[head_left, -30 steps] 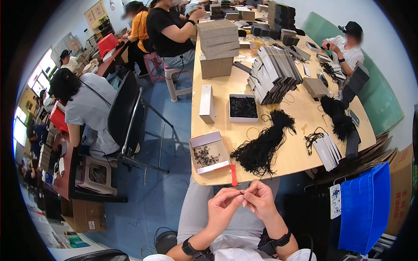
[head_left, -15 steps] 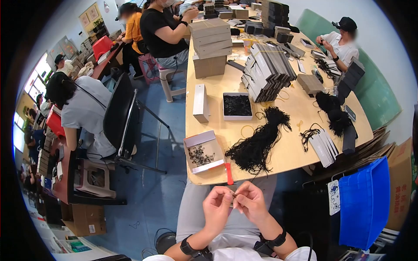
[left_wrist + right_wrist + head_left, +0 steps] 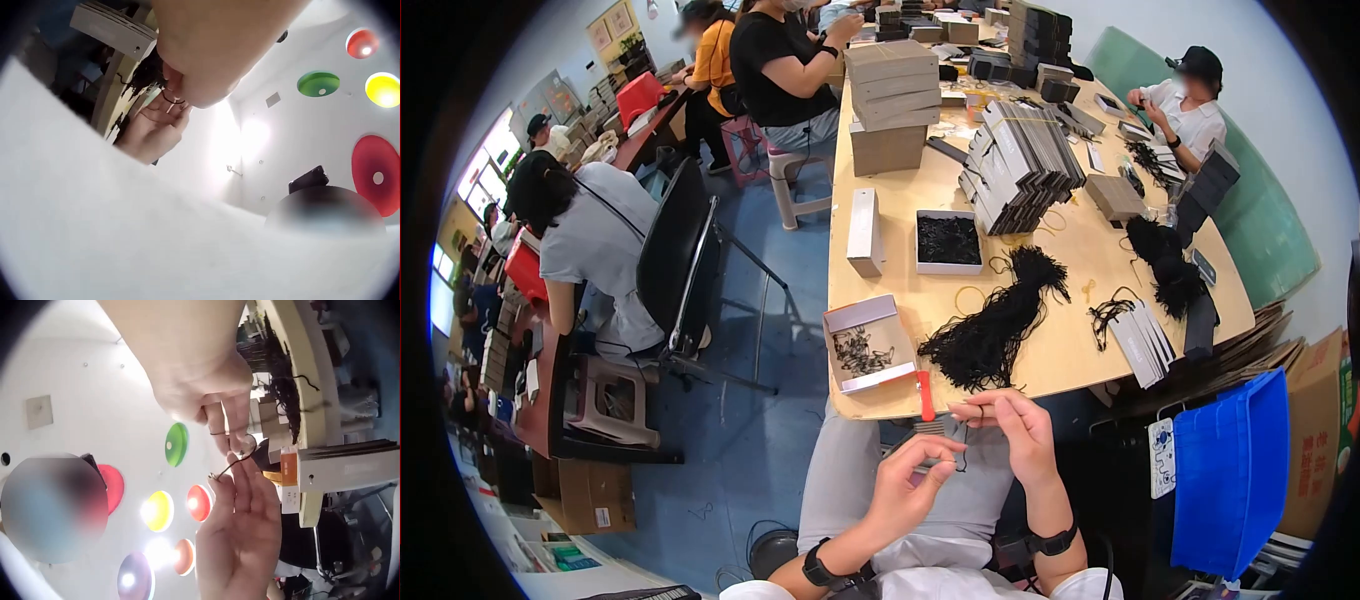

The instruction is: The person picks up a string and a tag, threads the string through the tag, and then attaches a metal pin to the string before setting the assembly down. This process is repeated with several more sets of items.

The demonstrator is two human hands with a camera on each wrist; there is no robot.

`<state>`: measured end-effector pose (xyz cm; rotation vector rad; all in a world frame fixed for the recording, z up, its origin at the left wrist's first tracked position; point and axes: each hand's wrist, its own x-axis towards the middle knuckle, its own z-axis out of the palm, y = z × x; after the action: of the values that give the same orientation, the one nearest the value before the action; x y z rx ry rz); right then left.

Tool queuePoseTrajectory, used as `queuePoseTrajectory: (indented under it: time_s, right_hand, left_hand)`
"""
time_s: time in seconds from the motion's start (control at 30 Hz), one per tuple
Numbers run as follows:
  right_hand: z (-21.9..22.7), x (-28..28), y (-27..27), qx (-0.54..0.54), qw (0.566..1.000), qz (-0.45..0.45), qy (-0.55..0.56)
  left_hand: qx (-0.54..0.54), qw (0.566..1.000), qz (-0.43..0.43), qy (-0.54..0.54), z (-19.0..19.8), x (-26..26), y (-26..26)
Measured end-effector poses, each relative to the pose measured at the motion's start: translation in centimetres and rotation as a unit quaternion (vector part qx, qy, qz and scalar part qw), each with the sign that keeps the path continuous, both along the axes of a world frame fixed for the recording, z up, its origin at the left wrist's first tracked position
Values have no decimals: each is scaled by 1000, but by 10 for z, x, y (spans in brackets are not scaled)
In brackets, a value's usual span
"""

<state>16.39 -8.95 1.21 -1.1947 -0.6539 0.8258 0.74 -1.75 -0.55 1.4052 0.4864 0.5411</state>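
A thin black cord [image 3: 236, 464] with a small metal-coloured bit at one end runs between my two hands. My left hand [image 3: 910, 492] pinches that end at the thumb and fingertips, low over the lap. Higher and to the right, my right hand [image 3: 1028, 438] holds the cord with its fingertips, palm turned inward. Just beyond the hands, a red strip-like object [image 3: 924, 392] juts over the table edge above a stack of pale cards [image 3: 353, 467]. A big bundle of black cords [image 3: 1000, 330] lies ahead on the table [image 3: 1050, 375].
At the near left corner sits a shallow box [image 3: 910, 335] of small dark metal pieces. Behind it are a box [image 3: 948, 269] of black pieces and a banded stack of grey cards [image 3: 1015, 170]. Corded white tags [image 3: 1145, 345] lie right; a blue bin [image 3: 1230, 470] stands beside the table.
My hands were together at the fingertips and are now apart. The right hand has moved up and to the right, and the cord shows between them.
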Motion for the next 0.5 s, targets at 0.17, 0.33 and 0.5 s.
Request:
queuePoseTrajectory:
  time_s: [0.17, 0.33, 0.5]
  right_hand:
    - [17, -3, -4, -69, 972, -25, -223]
    - [13, 1, -14, -74, 883, -105, -452]
    - [6, -3, -27, -94, 903, -110, -404]
  left_hand:
    - [63, 997, 4, -50, -18, -4, -5]
    - [-178, 976, -51, -116, -4, 10, -5]
    - [-324, 934, -88, -121, -18, 15, -7]
